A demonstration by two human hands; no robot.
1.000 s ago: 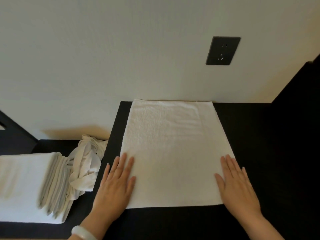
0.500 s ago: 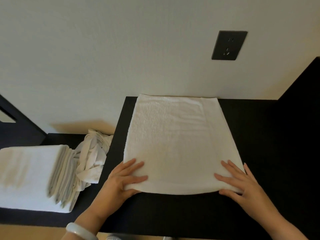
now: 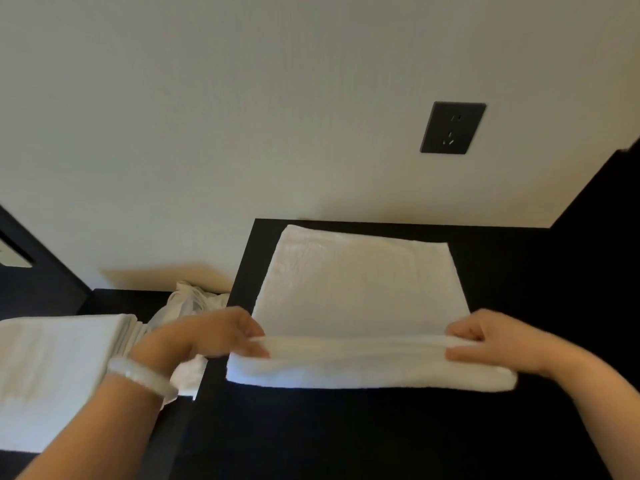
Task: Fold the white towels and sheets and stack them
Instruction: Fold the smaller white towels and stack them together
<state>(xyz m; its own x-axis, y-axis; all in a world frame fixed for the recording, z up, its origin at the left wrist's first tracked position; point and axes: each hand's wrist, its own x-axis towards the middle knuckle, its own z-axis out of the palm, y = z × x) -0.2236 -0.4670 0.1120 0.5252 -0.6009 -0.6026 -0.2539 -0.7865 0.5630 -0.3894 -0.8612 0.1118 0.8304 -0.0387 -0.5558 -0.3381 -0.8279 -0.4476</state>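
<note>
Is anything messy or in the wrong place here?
Only one thing: a crumpled white cloth lies in a heap by the wall, between the neat folded stack and the black table. It is bunched, not folded. The towel held by the left hand and right hand looks straight.

Hands: two, your left hand and your right hand.
Towels laid out before you: one white towel.
Stacks: one stack of folded towels; you cannot count its blurred layers.
Loose heaps: one crumpled white cloth.
Bracelets: one bracelet on your wrist.
Sockets: one wall socket.
</note>
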